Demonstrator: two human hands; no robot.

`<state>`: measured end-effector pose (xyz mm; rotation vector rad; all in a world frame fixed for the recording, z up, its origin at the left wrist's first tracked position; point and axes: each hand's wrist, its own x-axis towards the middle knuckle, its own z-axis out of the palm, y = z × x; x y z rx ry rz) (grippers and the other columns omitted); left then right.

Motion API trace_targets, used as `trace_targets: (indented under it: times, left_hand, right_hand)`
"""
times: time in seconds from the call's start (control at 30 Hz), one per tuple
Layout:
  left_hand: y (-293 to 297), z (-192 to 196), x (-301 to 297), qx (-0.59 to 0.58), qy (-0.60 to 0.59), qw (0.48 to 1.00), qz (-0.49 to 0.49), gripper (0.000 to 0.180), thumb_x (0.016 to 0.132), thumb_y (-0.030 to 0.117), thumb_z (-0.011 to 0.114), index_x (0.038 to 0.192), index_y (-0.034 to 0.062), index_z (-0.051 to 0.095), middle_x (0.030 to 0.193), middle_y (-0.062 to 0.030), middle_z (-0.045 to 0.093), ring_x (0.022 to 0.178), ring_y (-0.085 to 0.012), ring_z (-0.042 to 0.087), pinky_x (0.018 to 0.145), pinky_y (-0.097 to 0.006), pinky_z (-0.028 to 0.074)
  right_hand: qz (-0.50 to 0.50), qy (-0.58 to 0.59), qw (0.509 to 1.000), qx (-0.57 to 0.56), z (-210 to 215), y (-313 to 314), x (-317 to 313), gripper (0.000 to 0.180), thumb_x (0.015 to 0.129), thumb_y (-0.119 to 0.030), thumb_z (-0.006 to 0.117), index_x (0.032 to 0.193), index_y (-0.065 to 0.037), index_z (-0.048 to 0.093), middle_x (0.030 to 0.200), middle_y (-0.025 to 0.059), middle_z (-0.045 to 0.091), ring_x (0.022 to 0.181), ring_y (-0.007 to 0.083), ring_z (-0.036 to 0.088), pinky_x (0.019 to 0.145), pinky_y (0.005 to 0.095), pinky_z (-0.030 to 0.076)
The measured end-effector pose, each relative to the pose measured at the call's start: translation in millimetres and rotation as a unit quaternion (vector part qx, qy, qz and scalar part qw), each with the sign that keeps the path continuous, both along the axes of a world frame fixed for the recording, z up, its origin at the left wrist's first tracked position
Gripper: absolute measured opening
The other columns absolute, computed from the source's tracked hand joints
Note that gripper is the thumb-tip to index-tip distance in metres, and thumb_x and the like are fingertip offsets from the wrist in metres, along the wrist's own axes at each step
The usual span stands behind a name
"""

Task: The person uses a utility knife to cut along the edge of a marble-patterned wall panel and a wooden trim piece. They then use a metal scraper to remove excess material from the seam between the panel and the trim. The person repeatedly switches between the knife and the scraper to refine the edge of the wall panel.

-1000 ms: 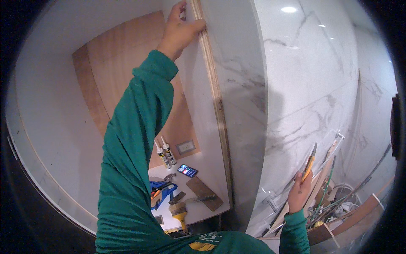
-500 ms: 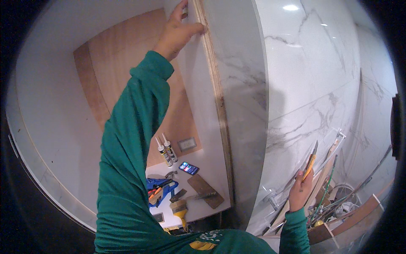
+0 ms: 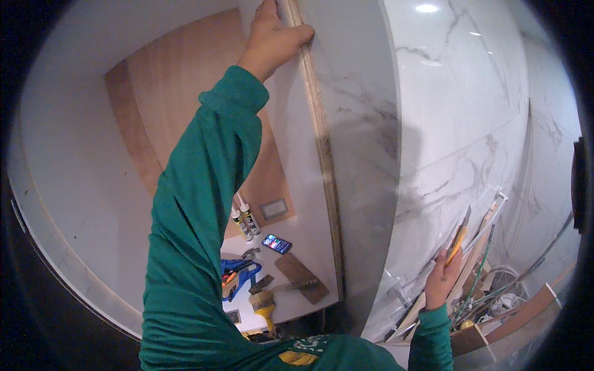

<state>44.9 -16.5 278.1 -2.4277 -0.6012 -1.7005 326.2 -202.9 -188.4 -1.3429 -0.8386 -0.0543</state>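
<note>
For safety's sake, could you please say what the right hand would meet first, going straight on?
Likely the marbled wall, touched first by the knife in the right hand, though depth is unclear.

Left hand (image 3: pixel 276 38) at the wood panel edge (image 3: pixel 321 127), thumb against it. Right hand (image 3: pixel 442 281) grips yellow utility knife (image 3: pixel 457 243), blade out, right side. White shelf (image 3: pixel 317 248) on left: two cartridges (image 3: pixel 249 220) at far end, phone (image 3: pixel 276 243) nearer, yellow-handled brush (image 3: pixel 262 302) nearest.

Green sleeves (image 3: pixel 198 185) flank a streaked tan panel edge (image 3: pixel 314 93). Right of the edge, grey veins cross white wall slabs (image 3: pixel 458 105) behind a yellow utility knife (image 3: pixel 456 244); left of it show a reddish-brown wood-grain back panel (image 3: pixel 179 74), a white shelf (image 3: pixel 304 247), a blue tool bag (image 3: pixel 250 272) and a dark brown board (image 3: pixel 291 266).
</note>
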Motion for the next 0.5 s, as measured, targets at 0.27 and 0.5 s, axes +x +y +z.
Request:
trace_targets:
  times: [0.27,0.5]
  left_hand:
    - [7,-6,-13,-0.025,-0.020,0.998,-0.050,0.097,0.082,0.014,0.077,0.162,-0.0011,0.024,0.153,-0.0276,0.043,0.142,-0.0362,0.045,0.117,-0.044,0.040]
    - [22,-2,-6,0.028,-0.042,0.999,-0.015,0.093,0.081,0.013,0.076,0.160,-0.0028,0.028,0.152,-0.0273,0.045,0.140,-0.0371,0.047,0.116,-0.042,0.042]
  right_hand:
    - [-0.031,-0.037,0.999,0.008,-12,9,6,0.035,0.108,-0.018,0.055,0.136,0.004,0.051,0.103,0.0098,0.058,0.092,0.0185,0.055,0.082,0.0314,0.046]
    - [0.009,0.000,1.000,-0.017,2,-2,-1,0.042,0.108,-0.021,0.054,0.141,0.004,0.049,0.109,0.0150,0.062,0.096,0.0248,0.059,0.089,0.0365,0.048]
